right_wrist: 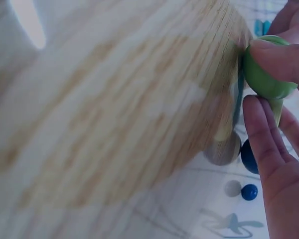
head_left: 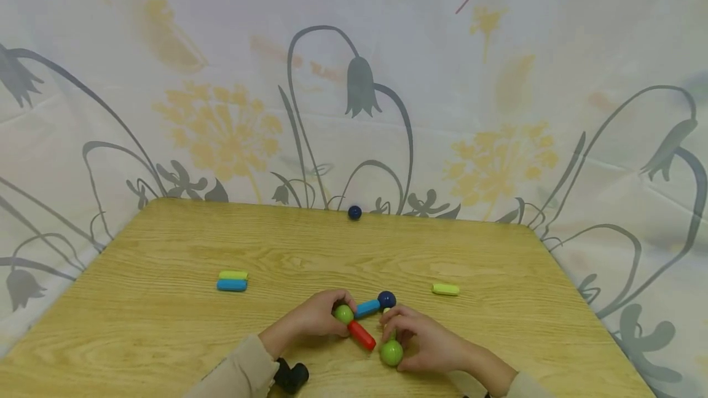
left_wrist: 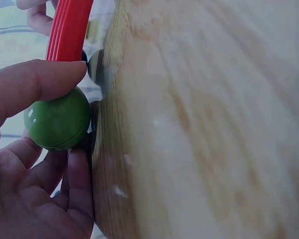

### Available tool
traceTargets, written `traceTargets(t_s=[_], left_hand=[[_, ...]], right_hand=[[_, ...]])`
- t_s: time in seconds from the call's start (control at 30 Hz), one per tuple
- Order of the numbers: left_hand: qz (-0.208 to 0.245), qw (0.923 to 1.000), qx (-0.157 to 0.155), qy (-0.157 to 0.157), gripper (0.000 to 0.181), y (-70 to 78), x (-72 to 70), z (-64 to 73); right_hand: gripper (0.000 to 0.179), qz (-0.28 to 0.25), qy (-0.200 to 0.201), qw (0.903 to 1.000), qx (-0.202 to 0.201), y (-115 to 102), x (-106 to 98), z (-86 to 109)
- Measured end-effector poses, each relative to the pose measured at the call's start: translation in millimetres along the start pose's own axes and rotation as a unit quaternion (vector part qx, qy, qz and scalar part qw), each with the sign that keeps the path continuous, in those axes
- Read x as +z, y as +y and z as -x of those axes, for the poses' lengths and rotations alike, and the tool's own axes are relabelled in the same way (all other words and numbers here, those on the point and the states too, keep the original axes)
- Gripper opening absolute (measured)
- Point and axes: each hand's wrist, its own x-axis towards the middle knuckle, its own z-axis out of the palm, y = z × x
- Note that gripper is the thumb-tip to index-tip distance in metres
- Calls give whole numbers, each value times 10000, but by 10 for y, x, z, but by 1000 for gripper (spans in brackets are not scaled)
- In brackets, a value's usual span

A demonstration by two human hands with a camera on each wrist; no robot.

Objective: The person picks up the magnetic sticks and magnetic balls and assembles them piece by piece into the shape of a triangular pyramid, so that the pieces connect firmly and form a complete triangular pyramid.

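Observation:
My left hand grips a green ball between thumb and fingers. A red rod extends from that ball toward the right hand. From the same ball a blue rod runs to a dark blue ball. With thumb and fingers, my right hand holds another green ball. A yellow-green rod extends from it, partly hidden by the fingers; its far end lies near the dark blue ball, and I cannot tell whether they touch. The red rod's free end stops short of the right-hand ball.
Another dark blue ball sits at the table's back edge. On the left, a yellow-green rod lies beside a blue rod. One more yellow-green rod lies to the right. A floral cloth hangs behind the wooden table.

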Motion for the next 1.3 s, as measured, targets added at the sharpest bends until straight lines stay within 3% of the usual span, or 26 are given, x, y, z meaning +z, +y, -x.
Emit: traceTargets(t_s=[0.4,0.57,0.67,0.8,1.03,1.17,1.3], left_hand=[[-79,9999,79,-19,30,-19,-14,-14],[17,9999,105,-103,30,-49,-40,34],[97,9998,141,-29,30,-42,-40,86],[64,9998,156,71,29,-15,-19,149],[-118,9998,154,97,30,-10,32,211],[-207,9997,133,61,31,-21,53,226],[-160,9997,162,26,31,-20,60,228]], right_hand=[[36,-201,192,9996,112,-2,-30,-17],[38,47,591,9982,19,19,-128,42],[35,348,971,9944,229,43,-219,94],[29,795,1594,9811,756,82,-355,181],[24,1531,2587,9447,1307,195,-567,278],[24,1566,2725,9334,1729,255,-656,312],[26,1503,2492,9322,2152,324,-714,351]])
